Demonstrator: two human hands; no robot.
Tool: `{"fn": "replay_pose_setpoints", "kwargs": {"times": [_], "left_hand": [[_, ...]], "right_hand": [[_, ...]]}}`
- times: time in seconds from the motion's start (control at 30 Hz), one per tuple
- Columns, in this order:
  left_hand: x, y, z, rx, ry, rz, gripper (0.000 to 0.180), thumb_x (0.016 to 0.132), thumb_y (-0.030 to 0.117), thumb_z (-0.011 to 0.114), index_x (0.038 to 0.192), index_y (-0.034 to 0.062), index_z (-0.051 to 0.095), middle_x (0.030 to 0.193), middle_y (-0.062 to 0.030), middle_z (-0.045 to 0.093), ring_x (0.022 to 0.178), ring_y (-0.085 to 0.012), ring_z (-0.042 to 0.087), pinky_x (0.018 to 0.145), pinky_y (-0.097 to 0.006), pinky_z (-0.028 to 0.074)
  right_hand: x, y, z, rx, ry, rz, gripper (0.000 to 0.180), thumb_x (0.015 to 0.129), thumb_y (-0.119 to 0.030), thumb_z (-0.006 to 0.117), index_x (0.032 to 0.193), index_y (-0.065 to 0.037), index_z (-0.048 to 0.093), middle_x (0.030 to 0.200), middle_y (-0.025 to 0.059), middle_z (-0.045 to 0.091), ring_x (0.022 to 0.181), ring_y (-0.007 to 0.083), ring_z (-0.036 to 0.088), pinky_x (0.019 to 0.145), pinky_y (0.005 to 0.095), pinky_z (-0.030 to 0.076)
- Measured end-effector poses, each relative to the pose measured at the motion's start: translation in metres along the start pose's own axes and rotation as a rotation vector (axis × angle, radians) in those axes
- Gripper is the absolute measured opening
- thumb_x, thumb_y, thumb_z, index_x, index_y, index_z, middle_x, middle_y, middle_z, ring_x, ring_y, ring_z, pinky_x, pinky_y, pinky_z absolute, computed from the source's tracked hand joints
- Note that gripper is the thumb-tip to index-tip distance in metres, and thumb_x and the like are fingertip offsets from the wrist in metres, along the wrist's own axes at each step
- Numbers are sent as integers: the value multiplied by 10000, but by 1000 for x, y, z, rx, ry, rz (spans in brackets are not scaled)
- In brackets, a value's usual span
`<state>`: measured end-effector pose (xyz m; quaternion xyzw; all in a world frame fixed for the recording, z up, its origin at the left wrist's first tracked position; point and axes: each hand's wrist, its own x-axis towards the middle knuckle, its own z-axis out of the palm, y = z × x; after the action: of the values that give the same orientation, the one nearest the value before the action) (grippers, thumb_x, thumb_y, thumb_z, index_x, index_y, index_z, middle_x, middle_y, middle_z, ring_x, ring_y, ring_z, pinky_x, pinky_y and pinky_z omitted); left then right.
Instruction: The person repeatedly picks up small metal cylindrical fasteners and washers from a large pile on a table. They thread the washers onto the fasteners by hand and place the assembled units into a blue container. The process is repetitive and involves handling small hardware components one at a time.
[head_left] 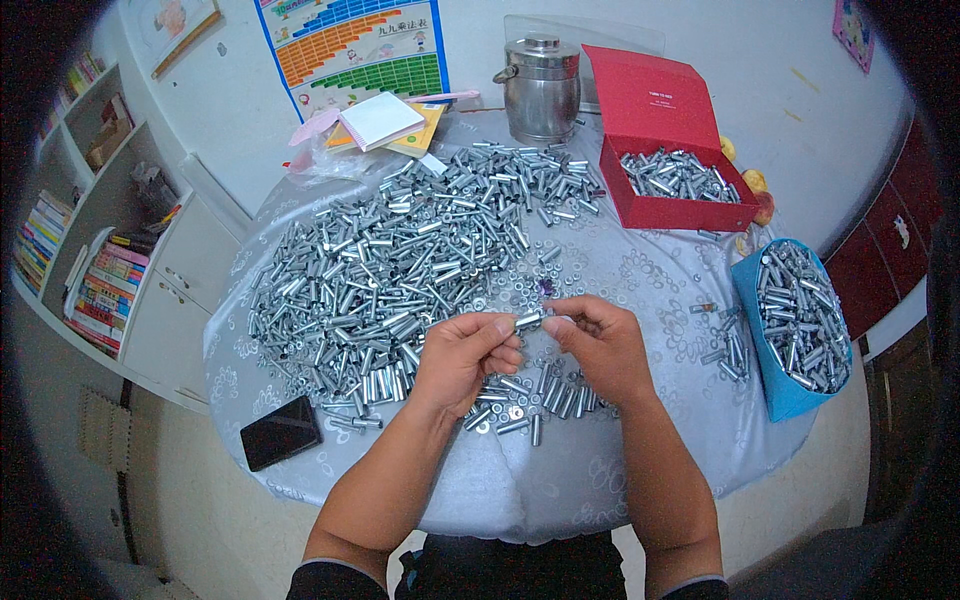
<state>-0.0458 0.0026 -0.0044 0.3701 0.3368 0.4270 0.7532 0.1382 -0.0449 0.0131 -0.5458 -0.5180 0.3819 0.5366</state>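
Note:
Between the fingertips of both hands is a short silver metal sleeve (528,321), lying nearly level. My left hand (462,362) pinches its left end with thumb and forefinger. At the other end, my right hand (606,350) grips it with thumb and fingers; whether a bolt or washer is fitted there, I cannot tell. A wide heap of loose metal sleeves and bolts (390,250) spreads behind and left of my hands. More sleeves (570,398) stand and lie just below them, with small washers (517,412) among them.
A red box (680,213) with its lid raised and a blue fabric bin (768,350) hold metal parts at right. Several loose pieces (735,355) lie beside the bin. A black phone (281,433) rests near the left edge; a steel canister (541,90) and notepad (382,121) stand behind.

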Motion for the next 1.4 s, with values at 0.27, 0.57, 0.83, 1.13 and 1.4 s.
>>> {"fn": "replay_pose_setpoints", "kwargs": {"times": [0.27, 0.57, 0.83, 1.13, 1.4], "left_hand": [[-1, 0, 1, 5, -63, 8, 172, 881, 91, 648, 976, -52, 660, 795, -128, 672, 626, -174, 663, 553, -264, 561], [-4, 0, 4, 114, -60, 43, 192, 871, 114, 666, 980, -44, 664, 794, -114, 675, 626, -169, 662, 562, -259, 559], [-6, 1, 9, 187, -44, 47, 199, 871, 112, 665, 997, -42, 663, 798, -113, 674, 646, -167, 663, 582, -266, 562], [-4, -3, 8, 165, -23, 48, 192, 872, 100, 655, 999, -44, 661, 792, -112, 672, 628, -172, 653, 576, -275, 551], [-3, -4, 8, 156, -19, 60, 183, 875, 96, 649, 998, -39, 664, 790, -110, 674, 629, -170, 656, 570, -274, 550]], "right_hand": [[1, 3, -4, 39, -56, 56, 208, 865, -203, 683, 795, -10, 646, 680, -7, 589, 615, 53, 493, 550, 231, 399], [-2, -14, 2, -1, 67, 83, 194, 864, -198, 677, 790, -26, 628, 711, -3, 591, 624, 72, 512, 574, 244, 425], [2, 9, -3, -51, 17, 56, 265, 883, -235, 647, 730, -21, 612, 672, 21, 563, 621, 84, 502, 558, 270, 415], [0, -7, 0, 41, 90, 172, 330, 941, -273, 548, 741, -16, 603, 677, 33, 552, 605, 95, 475, 545, 289, 395], [2, 10, -8, -203, -74, 49, 245, 930, -239, 548, 877, -4, 595, 719, 51, 562, 656, 132, 510, 598, 300, 419]]}}
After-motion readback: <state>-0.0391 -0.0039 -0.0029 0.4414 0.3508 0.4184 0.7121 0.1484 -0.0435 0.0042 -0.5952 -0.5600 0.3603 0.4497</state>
